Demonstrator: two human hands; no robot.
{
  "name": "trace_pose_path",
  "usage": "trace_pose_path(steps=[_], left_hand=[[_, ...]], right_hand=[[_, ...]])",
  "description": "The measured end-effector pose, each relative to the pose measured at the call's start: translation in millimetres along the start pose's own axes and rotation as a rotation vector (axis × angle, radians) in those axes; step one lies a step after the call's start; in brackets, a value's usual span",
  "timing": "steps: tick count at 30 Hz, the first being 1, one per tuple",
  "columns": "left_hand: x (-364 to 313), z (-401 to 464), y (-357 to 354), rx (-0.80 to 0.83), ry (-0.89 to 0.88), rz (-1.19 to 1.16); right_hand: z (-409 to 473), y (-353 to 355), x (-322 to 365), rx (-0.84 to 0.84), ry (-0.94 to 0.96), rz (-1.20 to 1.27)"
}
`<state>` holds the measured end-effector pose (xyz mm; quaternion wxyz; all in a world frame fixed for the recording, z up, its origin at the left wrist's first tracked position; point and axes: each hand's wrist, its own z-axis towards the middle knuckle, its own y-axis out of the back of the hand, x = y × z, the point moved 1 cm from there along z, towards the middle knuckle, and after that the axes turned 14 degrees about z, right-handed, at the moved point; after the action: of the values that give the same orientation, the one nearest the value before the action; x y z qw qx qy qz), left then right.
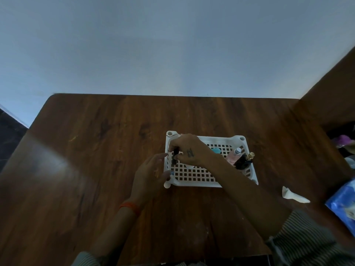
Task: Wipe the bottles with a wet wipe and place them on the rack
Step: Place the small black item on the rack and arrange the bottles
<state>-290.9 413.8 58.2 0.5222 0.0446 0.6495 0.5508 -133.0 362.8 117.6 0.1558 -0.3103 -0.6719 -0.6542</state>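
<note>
Right hand [189, 150] reaches across the white plastic rack [203, 175] and pinches a small dark bottle [174, 157] between fingertips and thumb, holding it roughly upright at the rack's left end, bottom at or just above the perforated floor; contact with the floor can't be told. Left hand [151, 174] sits just left of the right hand, outside the rack's left wall, fingers straight and relaxed, gripping nothing; its thumb side is close to the rack's near-left corner post, touching or not is unclear. An orange band [129, 206] is on the left wrist. Under the right forearm, a bit of a teal cap [216, 150] and a whitish object [190, 166] show inside the rack, mostly hidden. To the right of the right forearm, at the rack's right end, stand a pink bottle with clear cap [233, 157], a dark bottle [242, 163] and a gold-capped bottle [250, 156], bunched together. Rack sits on the wooden table [96, 150]. Further right of the right arm, a crumpled white wipe [294, 194] lies on the table, and beyond it a blue wipes pack [343, 204] at the frame edge. Both sleeves are striped.
</note>
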Motion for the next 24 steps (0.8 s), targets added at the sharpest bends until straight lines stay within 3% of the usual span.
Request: trace_pose_path(steps=[7, 13, 24], left_hand=[[-8.1, 3.1, 6.0, -0.037, -0.018, 0.03], [-39.3, 15.8, 22.1, -0.205, -0.179, 0.118], [-141.3, 22.2, -14.2, -0.099, -0.217, 0.046]], right_hand=[[-4.7, 6.8, 0.6, -0.039, 0.033, 0.039], [-31.8, 34.7, 6.0, -0.319, 0.075, 0.152], [-142.1, 69.5, -32.1, -0.582, -0.272, 0.329]])
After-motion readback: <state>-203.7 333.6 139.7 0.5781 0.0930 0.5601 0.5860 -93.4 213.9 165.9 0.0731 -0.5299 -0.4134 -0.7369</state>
